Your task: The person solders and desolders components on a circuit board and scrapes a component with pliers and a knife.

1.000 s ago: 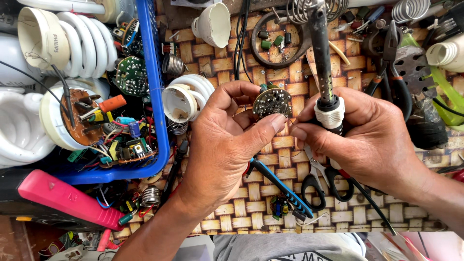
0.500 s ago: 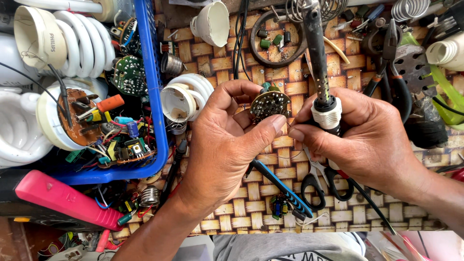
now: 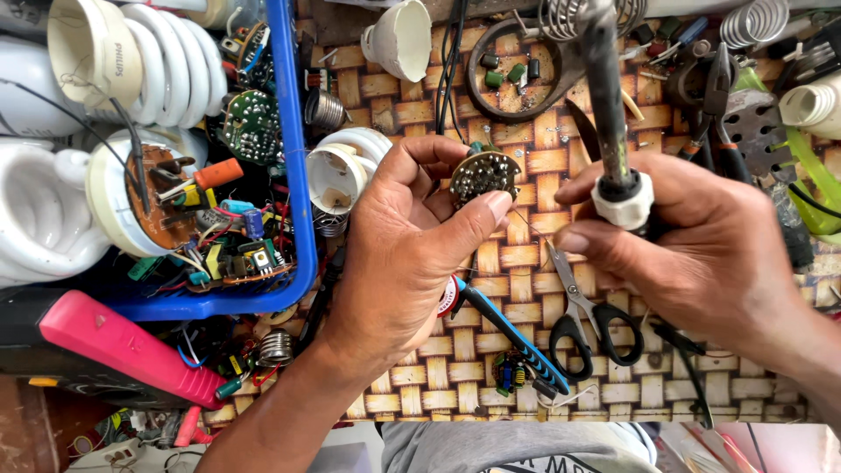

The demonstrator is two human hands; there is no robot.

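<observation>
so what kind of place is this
Most likely a small lamp and electronics repair bench: the left hand holds a round circuit board, the right hand a soldering iron, beside a blue tray of opened spiral bulbs.

1. One head-worn view looks steeply down, close over the woven mat.
2. The blue tray sits at nine o'clock; the forearms enter from six o'clock.

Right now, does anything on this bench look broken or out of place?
Yes. In the blue tray a lamp base lies opened, its circuit parts exposed. Loose parts and scissors are scattered over the woven mat.
</observation>
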